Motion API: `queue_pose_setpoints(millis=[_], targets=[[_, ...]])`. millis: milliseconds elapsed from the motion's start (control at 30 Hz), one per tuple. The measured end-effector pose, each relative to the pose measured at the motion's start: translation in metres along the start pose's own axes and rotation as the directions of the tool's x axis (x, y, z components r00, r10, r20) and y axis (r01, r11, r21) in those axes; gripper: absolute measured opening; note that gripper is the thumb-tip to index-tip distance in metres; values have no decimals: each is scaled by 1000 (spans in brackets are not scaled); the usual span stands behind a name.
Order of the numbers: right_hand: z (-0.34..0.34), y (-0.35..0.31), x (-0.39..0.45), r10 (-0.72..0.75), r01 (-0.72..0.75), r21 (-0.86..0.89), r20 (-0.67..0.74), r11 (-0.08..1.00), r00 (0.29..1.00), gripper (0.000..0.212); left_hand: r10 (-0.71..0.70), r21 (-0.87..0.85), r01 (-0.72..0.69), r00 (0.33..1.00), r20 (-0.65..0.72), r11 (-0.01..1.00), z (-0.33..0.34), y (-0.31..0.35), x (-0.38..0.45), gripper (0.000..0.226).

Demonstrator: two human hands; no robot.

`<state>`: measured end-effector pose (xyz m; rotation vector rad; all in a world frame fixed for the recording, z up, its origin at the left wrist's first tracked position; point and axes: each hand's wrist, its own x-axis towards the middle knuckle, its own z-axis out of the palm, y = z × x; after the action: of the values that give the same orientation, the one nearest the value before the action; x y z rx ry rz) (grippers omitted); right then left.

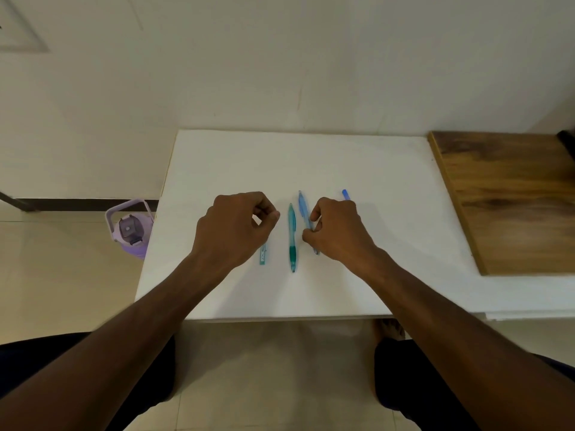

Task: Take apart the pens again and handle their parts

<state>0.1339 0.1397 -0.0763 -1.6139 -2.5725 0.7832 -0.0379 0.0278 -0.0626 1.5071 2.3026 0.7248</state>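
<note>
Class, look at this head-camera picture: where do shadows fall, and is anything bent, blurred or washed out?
Head view: soft, even light; faint shadows lie on the white table beside the left hand and right hand; the wide lens bows the table's edges; the pens look slightly soft; no strong glare.

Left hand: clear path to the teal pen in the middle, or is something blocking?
Probably yes. The teal pen lies bare on the white table, just right of the left hand, with nothing between them. The right hand is at the neighbouring blue pen, not on it.
</note>
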Motion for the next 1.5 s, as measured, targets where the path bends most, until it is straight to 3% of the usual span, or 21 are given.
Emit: queue_pose_setpoints(millis=[100,300,367,467,600,733,833,1133,1267,1300,1400,1433,1500], targets=[[-8,-1,-1,34,-34,61,6,998,999,36,-24,-54,25,999,25,998,-3,0,1,15],[-23,-19,-23,-33,26,424,10,905,999,18,-118,-283,124,992,37,951,-1,7,4,30],[-21,-24,-30,-82,70,444,8,894,997,18,-149,-360,158,987,53,920,0,9,4,40],[-19,-29,-34,-124,110,421,5,901,992,20,-191,-438,184,981,28,880,1,11,5,34],[-29,-25,-26,-94,71,538,16,840,995,19,-165,-437,157,986,19,886,1,11,4,24],[-40,-18,-15,48,-45,772,19,634,999,23,-14,-335,52,993,114,941,3,17,-1,16],[-42,-17,-14,22,-104,847,108,521,994,18,74,-283,-30,986,147,959,6,19,-4,23],[-43,-12,-12,-4,-156,835,185,527,983,19,86,-297,-35,983,161,954,9,16,-5,21],[-42,-11,-11,-34,-128,804,181,580,983,13,104,-286,-54,981,161,957,9,15,-4,25],[-43,-10,-10,-19,-117,814,156,569,988,13,107,-289,-53,979,174,956,10,15,-4,27],[-54,-3,-2,79,-128,921,107,367,991,10,149,-286,-81,963,225,955,9,14,-3,25],[-57,0,1,84,-121,915,96,385,992,7,149,-289,-82,964,218,954,7,12,-1,23],[-60,7,2,56,-92,721,74,687,996,5,112,-310,-59,982,155,949,-1,5,3,18]])
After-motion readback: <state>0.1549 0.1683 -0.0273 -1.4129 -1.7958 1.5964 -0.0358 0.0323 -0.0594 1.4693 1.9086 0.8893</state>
